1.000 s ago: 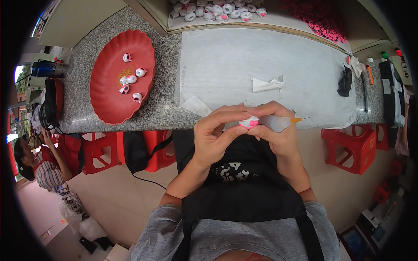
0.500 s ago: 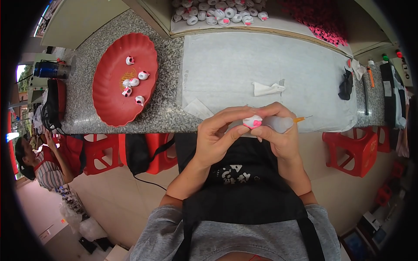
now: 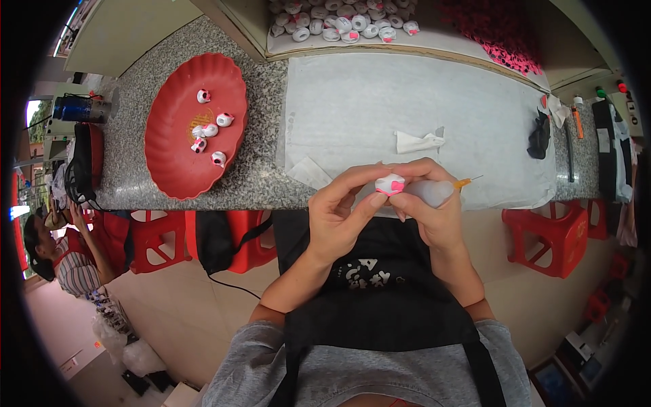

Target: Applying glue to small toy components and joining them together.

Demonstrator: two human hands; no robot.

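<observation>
Gripping a white-and-pink piece (image 3: 390,184) in both hands' fingers (image 3: 371,202), near a red tray (image 3: 178,163) holding five more.

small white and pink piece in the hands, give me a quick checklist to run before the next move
1. Small white and pink piece pinched between fingertips of both hands: ok.
2. Left hand grip on the piece: ok, thumb and forefinger touch it.
3. Right hand holding the translucent applicator bottle: ok, its orange tip points to the right, away from the piece.
4. Tip touching the piece: not ok, they are apart.
5. Red scalloped tray within view on the granite counter, five similar pieces in it: ok.
6. What is inside the bottle: cannot tell.
</observation>
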